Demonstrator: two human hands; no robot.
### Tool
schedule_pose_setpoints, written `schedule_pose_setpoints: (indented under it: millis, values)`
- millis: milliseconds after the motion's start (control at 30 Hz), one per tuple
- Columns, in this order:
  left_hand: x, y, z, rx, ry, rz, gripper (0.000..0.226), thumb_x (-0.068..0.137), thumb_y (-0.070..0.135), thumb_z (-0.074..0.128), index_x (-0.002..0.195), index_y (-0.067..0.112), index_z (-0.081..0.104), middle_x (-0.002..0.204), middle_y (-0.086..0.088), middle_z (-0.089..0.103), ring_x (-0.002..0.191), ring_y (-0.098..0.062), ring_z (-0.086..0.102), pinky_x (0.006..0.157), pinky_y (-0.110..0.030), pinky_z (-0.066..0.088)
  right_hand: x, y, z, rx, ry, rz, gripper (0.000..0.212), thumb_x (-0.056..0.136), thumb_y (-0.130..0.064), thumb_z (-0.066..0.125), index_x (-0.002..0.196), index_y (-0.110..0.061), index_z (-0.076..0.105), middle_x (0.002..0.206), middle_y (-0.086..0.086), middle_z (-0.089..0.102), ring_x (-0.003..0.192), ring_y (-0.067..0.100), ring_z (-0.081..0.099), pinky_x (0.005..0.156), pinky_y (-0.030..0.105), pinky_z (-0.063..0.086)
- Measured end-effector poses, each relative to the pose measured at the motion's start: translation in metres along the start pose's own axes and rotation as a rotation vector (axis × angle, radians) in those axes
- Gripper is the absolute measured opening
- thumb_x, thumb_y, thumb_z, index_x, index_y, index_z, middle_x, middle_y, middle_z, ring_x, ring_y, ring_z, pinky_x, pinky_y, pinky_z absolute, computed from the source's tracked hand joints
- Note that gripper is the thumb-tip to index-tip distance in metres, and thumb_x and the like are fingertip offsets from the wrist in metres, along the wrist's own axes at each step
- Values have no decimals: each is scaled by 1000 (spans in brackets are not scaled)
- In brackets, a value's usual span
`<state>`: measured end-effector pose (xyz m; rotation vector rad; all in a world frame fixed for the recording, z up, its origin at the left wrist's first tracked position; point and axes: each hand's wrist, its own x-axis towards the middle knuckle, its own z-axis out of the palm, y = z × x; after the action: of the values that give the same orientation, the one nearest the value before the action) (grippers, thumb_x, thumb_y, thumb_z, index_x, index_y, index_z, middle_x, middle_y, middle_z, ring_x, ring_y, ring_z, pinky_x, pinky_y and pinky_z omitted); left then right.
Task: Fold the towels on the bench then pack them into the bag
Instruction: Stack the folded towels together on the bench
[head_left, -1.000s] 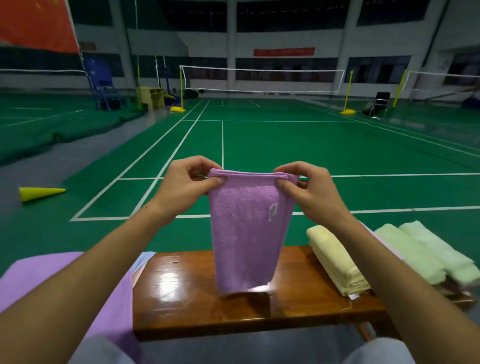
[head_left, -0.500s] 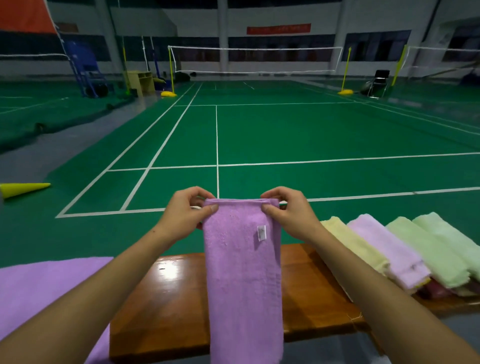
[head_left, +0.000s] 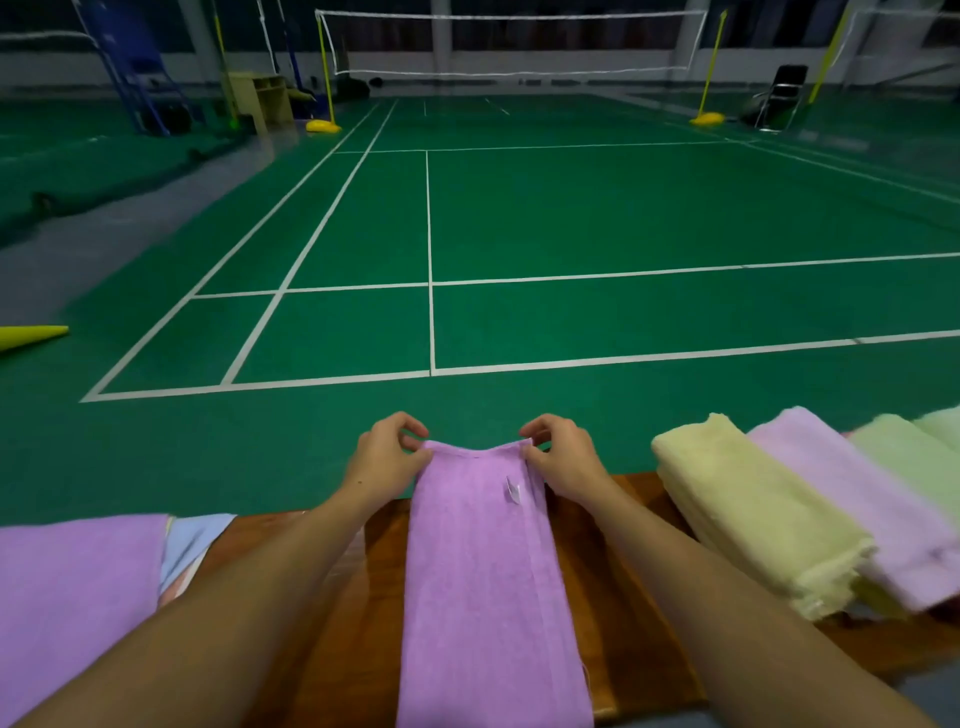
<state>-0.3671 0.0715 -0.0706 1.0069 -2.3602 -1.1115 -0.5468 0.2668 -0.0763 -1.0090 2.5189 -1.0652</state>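
The purple towel (head_left: 483, 577) lay on the shiny brown wooden bench (head_left: 613, 613). It was a long, fuzzy strip, and its long side ran from the person out toward the green court. The left hand (head_left: 387, 460) pinched its far left corner. The right hand (head_left: 563, 460) pinched its far right corner. Soft folded towels (head_left: 769, 525) lay to the right.

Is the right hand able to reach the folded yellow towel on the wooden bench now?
Probably yes, once it lets go. The right hand pinches the purple towel, but the folded yellow towel lies just beside it with nothing between.
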Motion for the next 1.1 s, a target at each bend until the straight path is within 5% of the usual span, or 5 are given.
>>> schedule_pose_setpoints:
  millis: [233, 400, 567, 833, 1100]
  values:
    - [-43, 20, -22, 31, 24, 125, 19, 86, 13, 75, 92, 30, 68, 87, 12, 73, 69, -9, 68, 68, -37, 60, -43, -8, -29, -11, 43, -71, 16, 95, -12, 69, 109, -18, 73, 104, -6, 72, 96, 10, 67, 89, 26, 54]
    - [-129, 29, -31, -37, -179, 253, 22, 88, 5, 75, 91, 26, 69, 85, 2, 75, 64, -17, 73, 56, -26, 54, -127, -15, -31, 90, -60, -181, 14, 94, -13, 71, 102, -24, 73, 97, -13, 73, 85, 2, 69, 76, 17, 54]
    - [-196, -7, -27, 154, -460, 472, 14, 86, 24, 78, 98, 30, 76, 96, 19, 75, 86, -9, 69, 78, -32, 57, -199, -3, -21, 39, -330, -310, 15, 95, -20, 74, 110, -22, 76, 111, -12, 74, 103, 2, 67, 94, 20, 54]
    - [-222, -34, -40, 475, -403, 775, 41, 84, 63, 72, 115, 38, 69, 135, 22, 61, 121, -1, 54, 101, -28, 49, -227, 11, -23, -68, -426, -417, 15, 97, -38, 69, 111, -36, 74, 139, -23, 54, 135, -4, 44, 115, 31, 41]
    - [-230, -39, -36, 660, -313, 996, 42, 87, 43, 68, 127, 32, 59, 140, 5, 58, 122, -17, 59, 93, -32, 53, -228, 11, -20, -39, -413, -361, 13, 96, -39, 71, 108, -37, 75, 139, -26, 55, 136, -6, 41, 117, 32, 40]
